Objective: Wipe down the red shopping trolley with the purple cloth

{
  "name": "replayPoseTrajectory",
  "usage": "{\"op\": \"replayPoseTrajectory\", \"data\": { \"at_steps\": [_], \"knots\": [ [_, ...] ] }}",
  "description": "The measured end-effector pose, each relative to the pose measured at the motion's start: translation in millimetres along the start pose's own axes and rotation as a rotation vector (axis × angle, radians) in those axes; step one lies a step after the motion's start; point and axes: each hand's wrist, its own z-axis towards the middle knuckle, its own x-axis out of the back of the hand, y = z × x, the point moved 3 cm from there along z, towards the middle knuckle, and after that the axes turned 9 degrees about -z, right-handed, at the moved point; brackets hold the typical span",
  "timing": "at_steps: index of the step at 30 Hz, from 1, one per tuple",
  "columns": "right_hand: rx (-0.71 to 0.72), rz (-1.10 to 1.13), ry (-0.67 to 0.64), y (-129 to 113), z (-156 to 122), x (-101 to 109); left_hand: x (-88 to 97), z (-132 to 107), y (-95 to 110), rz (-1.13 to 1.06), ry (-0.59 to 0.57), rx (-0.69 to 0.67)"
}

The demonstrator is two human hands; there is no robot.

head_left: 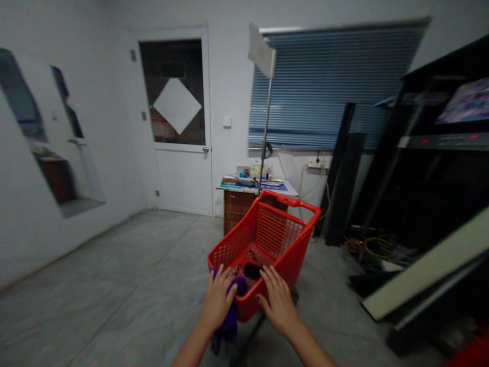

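Note:
A red plastic shopping cart (280, 224) stands in front of me, its near rim beneath my hands. Over the rim's left part hangs a purple cloth-like thing (229, 322), and my left hand (217, 300) is at it with the fingers stretched out and the thumb apart. My right hand (278, 302), fingers also spread, is at the near right part of the rim; whether it presses on the rim is hard to tell. A dark, flat, phone-like object (252, 271) lies inside the cart between my hands.
A pole with a white flag-like plate (262, 51) rises by the cart's far side. Behind stands a cluttered desk (233, 204). A white door (183, 178) is at the back left. Tall dark panels, a black rack, cables (376, 247) and a pale board (424, 267) occupy the right.

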Motion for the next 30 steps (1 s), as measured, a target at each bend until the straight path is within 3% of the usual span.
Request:
{"op": "replayPoseTrajectory", "data": {
  "at_steps": [4,6,12,15,19,22,27,30],
  "knots": [
    [-0.01,-0.003,-0.034,-9.8,2.4,2.2,17.3,23.2,-32.6,-0.011,0.023,0.133],
    [-0.029,-0.012,-0.047,-17.5,5.0,-1.0,17.6,28.2,-37.4,-0.019,0.049,0.179],
    [-0.086,-0.024,-0.076,-33.0,10.6,-6.5,-9.8,3.4,6.8,0.003,0.135,0.143],
    [-0.053,-0.034,-0.108,-22.2,14.9,2.9,-12.6,-7.3,16.5,0.016,0.134,0.093],
    [-0.147,-0.098,-0.075,11.2,23.3,16.4,-2.1,-3.9,0.2,0.046,0.122,0.006],
    [-0.144,-0.107,-0.085,22.2,28.3,15.3,-5.4,2.3,-4.4,0.093,0.201,0.048],
    [-0.172,-0.094,-0.118,13.0,31.6,8.3,-36.3,12.7,39.1,0.233,0.417,0.172],
    [-0.174,-0.097,-0.103,10.1,31.2,10.0,-46.9,23.7,67.3,0.256,0.387,0.149]
  ]
}}
